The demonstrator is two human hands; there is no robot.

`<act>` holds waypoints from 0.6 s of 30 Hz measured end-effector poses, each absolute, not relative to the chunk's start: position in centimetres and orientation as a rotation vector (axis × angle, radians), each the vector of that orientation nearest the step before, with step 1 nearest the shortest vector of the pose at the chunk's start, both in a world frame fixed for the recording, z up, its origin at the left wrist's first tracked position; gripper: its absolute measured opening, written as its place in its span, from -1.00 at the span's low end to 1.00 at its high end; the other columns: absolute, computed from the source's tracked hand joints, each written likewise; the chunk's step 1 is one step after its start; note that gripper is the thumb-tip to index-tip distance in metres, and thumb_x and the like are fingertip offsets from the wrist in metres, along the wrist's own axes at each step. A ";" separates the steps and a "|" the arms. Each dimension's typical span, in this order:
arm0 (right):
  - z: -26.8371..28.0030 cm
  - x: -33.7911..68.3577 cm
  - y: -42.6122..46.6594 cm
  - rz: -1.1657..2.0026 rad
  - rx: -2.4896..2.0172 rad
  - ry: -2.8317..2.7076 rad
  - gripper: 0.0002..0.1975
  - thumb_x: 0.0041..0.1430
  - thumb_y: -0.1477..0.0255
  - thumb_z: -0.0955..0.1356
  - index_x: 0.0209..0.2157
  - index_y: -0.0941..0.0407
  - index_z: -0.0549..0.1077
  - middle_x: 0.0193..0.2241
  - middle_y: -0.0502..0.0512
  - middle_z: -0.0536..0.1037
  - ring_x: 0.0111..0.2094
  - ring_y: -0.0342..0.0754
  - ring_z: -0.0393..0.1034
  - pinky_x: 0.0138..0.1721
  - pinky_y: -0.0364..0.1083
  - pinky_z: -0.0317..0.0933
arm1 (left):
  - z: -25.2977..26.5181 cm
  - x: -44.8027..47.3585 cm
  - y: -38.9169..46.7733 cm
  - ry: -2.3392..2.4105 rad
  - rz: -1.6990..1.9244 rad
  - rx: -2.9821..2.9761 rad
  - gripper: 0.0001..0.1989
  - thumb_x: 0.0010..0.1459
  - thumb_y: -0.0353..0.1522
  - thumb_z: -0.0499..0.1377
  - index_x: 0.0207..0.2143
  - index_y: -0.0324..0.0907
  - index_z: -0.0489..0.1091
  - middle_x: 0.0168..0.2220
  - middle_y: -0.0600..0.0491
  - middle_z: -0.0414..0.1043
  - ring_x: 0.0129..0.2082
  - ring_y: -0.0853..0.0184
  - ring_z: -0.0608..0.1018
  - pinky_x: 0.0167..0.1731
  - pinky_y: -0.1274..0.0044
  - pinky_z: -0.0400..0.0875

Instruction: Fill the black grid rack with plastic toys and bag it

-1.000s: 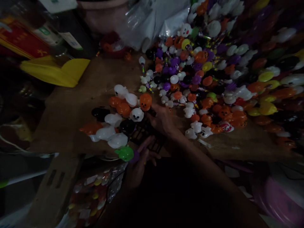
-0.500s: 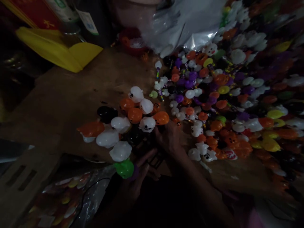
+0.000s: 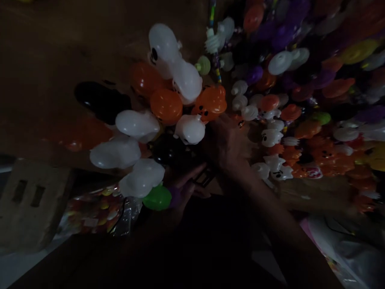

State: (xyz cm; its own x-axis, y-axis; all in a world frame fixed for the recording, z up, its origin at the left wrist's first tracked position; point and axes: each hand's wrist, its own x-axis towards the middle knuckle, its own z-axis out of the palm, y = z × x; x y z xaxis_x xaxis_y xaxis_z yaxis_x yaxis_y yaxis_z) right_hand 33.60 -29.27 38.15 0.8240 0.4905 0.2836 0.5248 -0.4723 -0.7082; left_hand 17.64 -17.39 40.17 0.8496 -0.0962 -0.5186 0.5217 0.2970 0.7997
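A cluster of glossy figure-topped toys stands bunched together, with white ghosts [image 3: 188, 80], orange pumpkins [image 3: 166, 106], a black figure [image 3: 102, 100] and a green figure [image 3: 157, 198]. Beneath them a black slotted frame [image 3: 204, 176] partly shows. My left hand [image 3: 182, 194] is at the frame's near side, fingers on either side of it, beside the green figure and something purple. My right hand [image 3: 225, 146] is curled at the cluster's right side, next to an orange figure [image 3: 209, 102] and a white one [image 3: 191, 129]. Its fingertips are hidden in shadow.
A dense heap of similar small figures [image 3: 300, 92] covers the right side of the brown table [image 3: 60, 36]. Below the table's edge at left are a pale stool-like piece with two slots [image 3: 28, 200] and a clear bag of colourful items [image 3: 93, 208]. The scene is very dim.
My view has moved lower and closer, so the cluster looks larger and the yellow object and bags at the back are out of sight. Both hands stay at the cluster.
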 end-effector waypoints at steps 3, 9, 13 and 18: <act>37.1 33.8 -29.0 -0.064 -2.157 -0.782 -0.74 0.48 0.37 0.19 -0.03 0.12 0.46 -0.06 0.19 0.54 -0.01 0.02 0.48 0.01 0.01 0.43 | 39.9 17.5 -17.6 0.375 -0.382 1.270 -0.53 0.40 -0.13 0.10 0.25 -0.14 0.38 -0.24 -0.05 0.65 -0.31 0.26 0.69 -0.22 0.45 0.64; 37.9 33.3 -30.0 -0.127 -2.187 -0.805 -0.69 0.44 0.40 0.24 0.14 0.10 0.41 0.09 0.24 0.50 0.09 0.06 0.46 0.10 0.05 0.43 | 38.4 15.2 -18.6 0.245 -0.060 1.418 -0.70 0.42 -0.19 0.07 0.03 -0.11 0.49 -0.08 -0.04 0.63 -0.70 0.58 0.39 -0.73 0.67 0.26; 42.2 27.4 -33.4 -0.230 -2.204 -0.699 -0.69 0.45 0.47 0.23 0.14 0.12 0.45 -0.03 0.22 0.56 0.01 0.04 0.51 0.02 0.01 0.47 | 38.7 13.7 -19.0 0.319 0.042 1.641 -0.77 0.38 -0.27 0.11 -0.05 -0.09 0.53 -0.18 0.02 0.64 -0.50 0.47 0.53 -0.48 0.63 0.45; 44.8 18.9 -36.0 0.070 -2.003 -0.740 -0.59 0.34 0.28 0.42 0.16 0.09 0.41 -0.01 0.22 0.58 0.01 0.05 0.54 0.00 0.00 0.50 | 39.3 13.3 -19.7 0.263 -0.011 1.765 -0.82 0.22 -0.28 0.22 -0.16 -0.11 0.55 -0.18 -0.02 0.63 -0.15 0.17 0.64 -0.12 0.38 0.58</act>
State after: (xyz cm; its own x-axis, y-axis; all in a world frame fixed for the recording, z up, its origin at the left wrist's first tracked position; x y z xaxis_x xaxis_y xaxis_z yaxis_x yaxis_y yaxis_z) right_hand 18.87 -35.98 44.79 0.8139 0.5267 0.2455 0.4714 -0.3514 -0.8089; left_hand 13.29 -19.73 39.32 0.9736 0.1707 -0.1513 0.1825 -0.1856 0.9655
